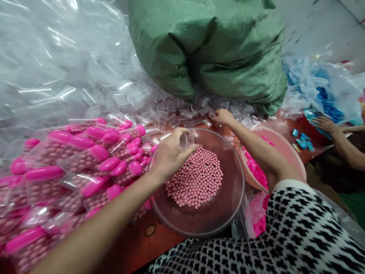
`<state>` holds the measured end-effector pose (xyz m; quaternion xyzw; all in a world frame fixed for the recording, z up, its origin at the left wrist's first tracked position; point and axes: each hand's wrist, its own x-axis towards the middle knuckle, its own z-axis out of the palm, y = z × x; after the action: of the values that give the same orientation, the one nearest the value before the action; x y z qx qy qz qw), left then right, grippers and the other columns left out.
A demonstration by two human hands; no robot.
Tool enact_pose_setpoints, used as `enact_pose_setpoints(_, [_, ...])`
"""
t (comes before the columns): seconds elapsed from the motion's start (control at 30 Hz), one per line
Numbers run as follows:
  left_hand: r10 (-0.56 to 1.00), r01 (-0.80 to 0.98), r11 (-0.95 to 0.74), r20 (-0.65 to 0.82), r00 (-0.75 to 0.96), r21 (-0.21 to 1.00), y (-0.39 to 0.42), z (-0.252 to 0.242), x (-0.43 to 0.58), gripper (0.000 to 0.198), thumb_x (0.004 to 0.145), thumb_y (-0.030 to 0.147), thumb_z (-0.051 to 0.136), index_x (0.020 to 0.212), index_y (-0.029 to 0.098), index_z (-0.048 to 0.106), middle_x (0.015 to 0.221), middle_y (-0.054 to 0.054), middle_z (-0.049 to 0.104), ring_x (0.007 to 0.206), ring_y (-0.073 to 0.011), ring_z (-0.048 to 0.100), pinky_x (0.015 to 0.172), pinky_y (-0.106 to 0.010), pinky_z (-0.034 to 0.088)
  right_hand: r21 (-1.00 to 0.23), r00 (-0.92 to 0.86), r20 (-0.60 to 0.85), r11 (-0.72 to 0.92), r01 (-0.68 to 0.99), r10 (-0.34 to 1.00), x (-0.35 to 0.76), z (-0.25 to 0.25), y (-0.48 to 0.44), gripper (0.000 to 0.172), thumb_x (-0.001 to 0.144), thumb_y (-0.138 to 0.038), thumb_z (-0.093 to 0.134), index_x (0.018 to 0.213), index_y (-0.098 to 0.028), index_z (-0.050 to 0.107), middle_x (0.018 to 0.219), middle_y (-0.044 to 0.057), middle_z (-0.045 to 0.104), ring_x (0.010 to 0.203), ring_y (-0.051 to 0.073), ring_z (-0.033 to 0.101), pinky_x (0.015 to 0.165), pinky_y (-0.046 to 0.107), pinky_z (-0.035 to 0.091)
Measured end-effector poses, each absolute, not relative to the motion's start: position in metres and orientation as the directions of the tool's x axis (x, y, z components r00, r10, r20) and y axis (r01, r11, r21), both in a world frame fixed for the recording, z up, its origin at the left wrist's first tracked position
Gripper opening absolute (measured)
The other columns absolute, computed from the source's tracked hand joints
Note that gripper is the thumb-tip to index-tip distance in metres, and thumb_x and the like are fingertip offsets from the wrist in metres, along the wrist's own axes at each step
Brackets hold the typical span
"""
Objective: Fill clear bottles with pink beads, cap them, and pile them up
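Observation:
My left hand (171, 154) is closed around a small clear plastic container (186, 140), its open mouth showing, over the left rim of a clear bowl (228, 213). Many pink beads (196, 179) lie heaped inside that bowl. Beyond the far rim, my right hand (224, 117) reaches into loose clear plastic containers (188, 116), with its fingers bent down among them. Whether those fingers grip one is too small to make out. Filled clear containers with bright pink caps (95, 184) are piled to the left of the bowl.
A big green woven sack (211, 49) stands behind the containers. Clear plastic (62, 57) is heaped at the far left. Right of the bowl sits a pink basin (288, 152) holding bright pink caps. Another person's hand (325, 125) works at the right, near blue pieces (303, 140).

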<state>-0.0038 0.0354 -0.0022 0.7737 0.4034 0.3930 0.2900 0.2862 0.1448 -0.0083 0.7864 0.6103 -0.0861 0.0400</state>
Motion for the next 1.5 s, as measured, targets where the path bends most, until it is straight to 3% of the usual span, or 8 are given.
enact_pose_setpoints(0.2, [0.563, 0.460, -0.819, 0.637, 0.527, 0.343, 0.080, -0.004, 0.026, 0.023, 0.091, 0.020, 0.065, 0.114, 0.017, 0.060, 0.135, -0.014, 0.066, 0.133, -0.0295, 0.058, 0.110, -0.043, 0.050, -0.616, -0.214, -0.353, -0.054, 0.786, 0.911, 0.260, 0.051, 0.110, 0.023, 0.084, -0.033, 0.072, 0.093, -0.013, 0.078, 0.072, 0.003, 0.071, 0.060, 0.011, 0.062, 0.057, 0.021, 0.051])
enact_pose_setpoints(0.33, [0.579, 0.448, -0.814, 0.574, 0.579, 0.369, 0.088, -0.004, 0.037, 0.019, 0.093, 0.028, 0.062, 0.109, 0.018, 0.061, 0.114, -0.011, 0.073, 0.112, -0.0277, 0.071, 0.094, -0.037, 0.057, -0.791, -0.517, -0.338, 0.060, 0.609, 0.787, 0.248, 0.069, 0.096, 0.031, 0.076, -0.038, 0.081, 0.095, -0.013, 0.078, 0.079, 0.005, 0.075, 0.067, 0.013, 0.067, 0.063, 0.024, 0.056])
enact_pose_setpoints(0.43, [0.710, 0.479, -0.704, 0.490, 0.506, 0.525, 0.082, -0.002, 0.029, 0.030, 0.085, 0.032, 0.071, 0.110, 0.020, 0.061, 0.098, -0.006, 0.073, 0.089, -0.0237, 0.074, 0.081, -0.032, 0.058, -0.615, -0.466, -0.309, 0.200, 0.763, 0.829, 0.269, 0.056, 0.109, 0.043, 0.090, -0.039, 0.070, 0.125, -0.013, 0.071, 0.099, 0.009, 0.079, 0.082, 0.017, 0.073, 0.073, 0.027, 0.059])
enact_pose_setpoints(0.6, [0.916, 0.329, -0.370, 0.282, 0.285, 0.869, 0.072, -0.001, 0.016, 0.049, 0.072, 0.034, 0.081, 0.114, 0.023, 0.058, 0.097, 0.001, 0.070, 0.084, -0.0185, 0.070, 0.080, -0.031, 0.057, 0.082, -0.163, -0.280, 0.193, 0.978, 0.946, 0.309, 0.003, 0.126, 0.027, 0.092, -0.016, 0.062, 0.116, -0.010, 0.074, 0.117, 0.021, 0.075, 0.111, 0.033, 0.070, 0.094, 0.044, 0.054])
enact_pose_setpoints(0.73, [0.929, 0.094, -0.268, 0.232, 0.287, 0.959, 0.065, -0.006, 0.017, 0.060, 0.067, 0.033, 0.082, 0.121, 0.023, 0.057, 0.099, -0.001, 0.069, 0.085, -0.0189, 0.070, 0.084, -0.035, 0.059, 0.142, -0.213, -0.259, 0.255, 0.956, 0.942, 0.313, -0.023, 0.123, 0.031, 0.097, -0.007, 0.045, 0.112, -0.009, 0.072, 0.128, 0.024, 0.070, 0.127, 0.031, 0.061, 0.104, 0.044, 0.045])
enact_pose_setpoints(0.9, [0.901, -0.024, -0.298, 0.289, 0.323, 0.954, 0.055, -0.007, 0.015, 0.064, 0.068, 0.032, 0.082, 0.126, 0.024, 0.057, 0.105, -0.003, 0.068, 0.089, -0.0204, 0.071, 0.089, -0.039, 0.059, 0.139, -0.174, -0.175, 0.199, 0.970, 0.969, 0.308, -0.007, 0.121, 0.025, 0.092, -0.020, 0.059, 0.112, -0.008, 0.069, 0.117, 0.022, 0.073, 0.109, 0.030, 0.068, 0.091, 0.038, 0.050])
enact_pose_setpoints(1.13, [0.920, -0.054, -0.278, 0.282, 0.273, 0.959, 0.045, -0.010, 0.025, 0.065, 0.071, 0.039, 0.082, 0.127, 0.024, 0.053, 0.112, -0.006, 0.068, 0.102, -0.0224, 0.070, 0.091, -0.037, 0.060, -0.683, -0.296, 0.202, 0.351, 0.640, 0.934, 0.250, 0.034, 0.037, 0.039, 0.081, -0.042, 0.075, 0.109, -0.016, 0.067, 0.101, 0.004, 0.072, 0.085, 0.016, 0.065, 0.077, 0.026, 0.051])
enact_pose_setpoints(1.5, [0.861, -0.157, -0.211, 0.259, 0.437, 0.965, -0.006, -0.003, 0.021, 0.072, 0.075, 0.055, 0.080, 0.137, 0.031, 0.054, 0.112, -0.007, 0.068, 0.101, -0.0237, 0.071, 0.086, -0.037, 0.062, -0.889, -0.383, 0.299, 0.401, 0.221, 0.874, 0.229, 0.002, -0.033, 0.067, 0.078, -0.059, 0.078, 0.134, -0.025, 0.066, 0.107, 0.004, 0.065, 0.097, 0.019, 0.062, 0.093, 0.036, 0.052])
